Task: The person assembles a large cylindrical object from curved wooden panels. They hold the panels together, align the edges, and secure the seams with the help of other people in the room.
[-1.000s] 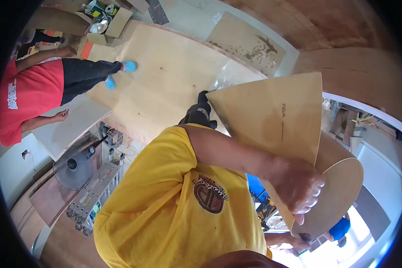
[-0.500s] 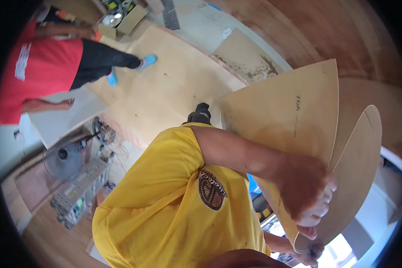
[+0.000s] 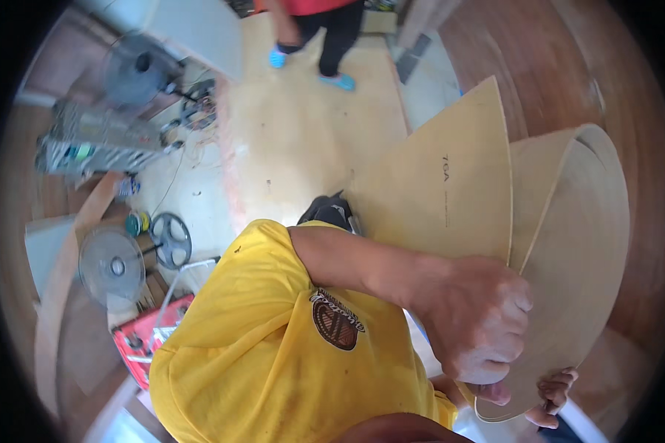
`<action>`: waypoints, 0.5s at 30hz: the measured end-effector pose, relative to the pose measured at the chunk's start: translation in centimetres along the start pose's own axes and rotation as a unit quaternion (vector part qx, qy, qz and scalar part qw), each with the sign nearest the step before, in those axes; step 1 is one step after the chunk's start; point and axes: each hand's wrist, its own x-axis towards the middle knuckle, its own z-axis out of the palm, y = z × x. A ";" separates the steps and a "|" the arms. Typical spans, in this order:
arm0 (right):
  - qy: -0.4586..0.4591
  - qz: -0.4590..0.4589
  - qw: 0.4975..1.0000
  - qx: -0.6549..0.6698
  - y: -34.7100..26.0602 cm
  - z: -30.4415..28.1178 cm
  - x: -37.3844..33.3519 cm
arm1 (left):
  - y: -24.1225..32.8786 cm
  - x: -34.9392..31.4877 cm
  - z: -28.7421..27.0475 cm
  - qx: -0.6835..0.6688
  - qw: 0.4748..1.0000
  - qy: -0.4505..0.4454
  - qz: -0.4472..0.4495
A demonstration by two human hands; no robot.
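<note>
Brn wood panels [image 3: 539, 66] on R, pale flr [image 3: 203, 196] ctr-L, wht board [image 3: 196, 31] top L

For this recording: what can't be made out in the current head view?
Head view:
- Left hand: palm, hidden by its own back.
- Right hand: wrist, hidden by the curled sheet.
- Person in red: head, cut off by the top edge.
- Sheet's small print: too small.

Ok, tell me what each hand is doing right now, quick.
Left hand: closed, holding the bent tan sheet.
Right hand: closed over the lower edge of the same sheet; how tight the grip is can't be told.
</note>
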 end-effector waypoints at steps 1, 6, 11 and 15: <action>-0.023 -0.011 0.999 0.033 -0.4 0.9 1.1 | 0.9 0.4 -1.3 0.023 0.999 0.025 0.000; -0.100 -0.066 0.967 0.225 1.7 6.7 3.8 | 6.1 0.1 -6.1 0.174 0.984 0.026 -0.004; -0.187 -0.119 0.898 0.379 0.2 15.9 8.2 | 12.5 -0.6 -11.8 0.303 0.952 0.030 -0.025; -0.234 -0.154 0.835 0.473 -2.7 23.8 11.8 | 18.2 -1.3 -16.7 0.406 0.912 -0.013 -0.054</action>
